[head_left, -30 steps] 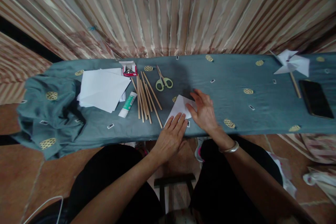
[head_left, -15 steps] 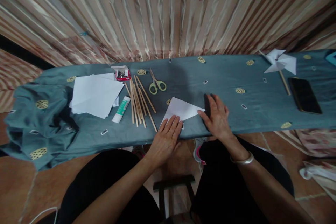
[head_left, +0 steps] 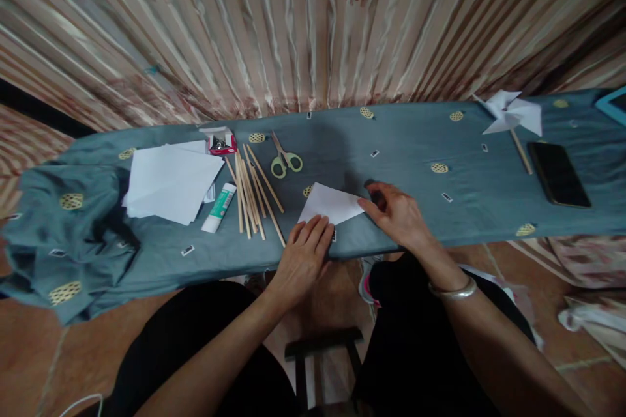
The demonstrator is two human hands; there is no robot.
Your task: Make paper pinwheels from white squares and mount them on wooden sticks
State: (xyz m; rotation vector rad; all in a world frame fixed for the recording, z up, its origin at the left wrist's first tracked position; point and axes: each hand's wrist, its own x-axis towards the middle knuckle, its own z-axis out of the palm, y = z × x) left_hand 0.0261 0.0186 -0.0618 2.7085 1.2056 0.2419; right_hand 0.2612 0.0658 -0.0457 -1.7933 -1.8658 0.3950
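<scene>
A sheet of white paper (head_left: 328,202), folded into a triangle-like shape, lies near the front edge of the cloth-covered table. My left hand (head_left: 304,251) rests flat on its lower left part, fingers stretched out and holding nothing. At the paper's right corner, the thumb of my right hand (head_left: 398,215) touches the tip. The other fingers of that hand are bent and apart from the thumb, with a gap between. Just left of the paper lie several thin wooden sticks (head_left: 252,192). Green-handled scissors (head_left: 283,159) lie behind it, blades pointing away.
A stack of white paper (head_left: 171,182) sits at the left, beside a glue stick (head_left: 219,207) and an open red-and-white box (head_left: 221,142) of small metal pieces. Toward the right are a paper pinwheel (head_left: 508,112) on a stick and a black phone (head_left: 559,174). A curtain (head_left: 293,32) hangs behind.
The fingers of my right hand have curled in from a more stretched position, its thumb still at the paper's corner. The whole view has shifted slightly. My left hand stays on the paper.
</scene>
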